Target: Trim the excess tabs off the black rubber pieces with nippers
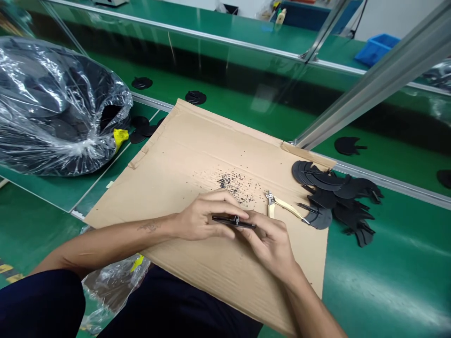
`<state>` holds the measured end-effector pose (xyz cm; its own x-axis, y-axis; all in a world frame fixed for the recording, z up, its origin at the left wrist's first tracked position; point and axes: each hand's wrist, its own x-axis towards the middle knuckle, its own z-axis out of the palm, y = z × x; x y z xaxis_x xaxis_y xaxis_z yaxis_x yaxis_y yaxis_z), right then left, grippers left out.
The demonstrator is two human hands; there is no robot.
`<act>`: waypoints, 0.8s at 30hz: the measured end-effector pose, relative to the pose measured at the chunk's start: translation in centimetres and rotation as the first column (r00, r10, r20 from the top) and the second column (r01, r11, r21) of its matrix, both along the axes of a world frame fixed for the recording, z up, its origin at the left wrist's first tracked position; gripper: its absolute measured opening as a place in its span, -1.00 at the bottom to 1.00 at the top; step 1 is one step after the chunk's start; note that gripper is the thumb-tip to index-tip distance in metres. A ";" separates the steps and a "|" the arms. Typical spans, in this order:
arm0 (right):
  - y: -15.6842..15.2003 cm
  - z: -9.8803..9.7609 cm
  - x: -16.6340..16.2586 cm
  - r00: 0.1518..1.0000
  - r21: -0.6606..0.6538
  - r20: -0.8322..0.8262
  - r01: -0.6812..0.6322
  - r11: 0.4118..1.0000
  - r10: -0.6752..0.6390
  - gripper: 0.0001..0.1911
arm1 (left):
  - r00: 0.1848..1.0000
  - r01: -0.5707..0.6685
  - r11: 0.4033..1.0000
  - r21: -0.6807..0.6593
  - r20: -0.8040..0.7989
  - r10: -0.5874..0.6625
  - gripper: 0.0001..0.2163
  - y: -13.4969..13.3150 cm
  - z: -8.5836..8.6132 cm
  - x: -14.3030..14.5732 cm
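Observation:
Between my two hands is a flat black plastic disc part (234, 221), seen nearly edge-on, with a small raised piece at its middle. My left hand (206, 216) is closed on its left end, thumb below and fingers above. On the other end, my right hand (269, 234) pinches the same part. Beyond it, tiny black plastic scraps (232, 183) are scattered on the cardboard sheet (186, 150). Nippers with pale yellow handles (287, 206) lie right of my hands, touching or close to a pile of similar black parts (327, 185).
A clear plastic bag (63, 108) full of black parts sits on the left, with a yellow tag (120, 137). A metal post (373, 75) rises behind the cardboard's right corner. Loose parts (195, 97) lie on the green surface behind. A blue bin (377, 48) stands far right.

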<state>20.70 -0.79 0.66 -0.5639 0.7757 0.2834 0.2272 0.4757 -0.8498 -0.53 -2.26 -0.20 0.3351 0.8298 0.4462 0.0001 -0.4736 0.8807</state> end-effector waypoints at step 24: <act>0.2 0.7 0.8 1.000 0.306 -0.030 0.015 0.952 -0.007 -0.87 | 0.991 0.039 0.954 -0.296 0.137 0.002 -0.86 -0.2 0.8 0.4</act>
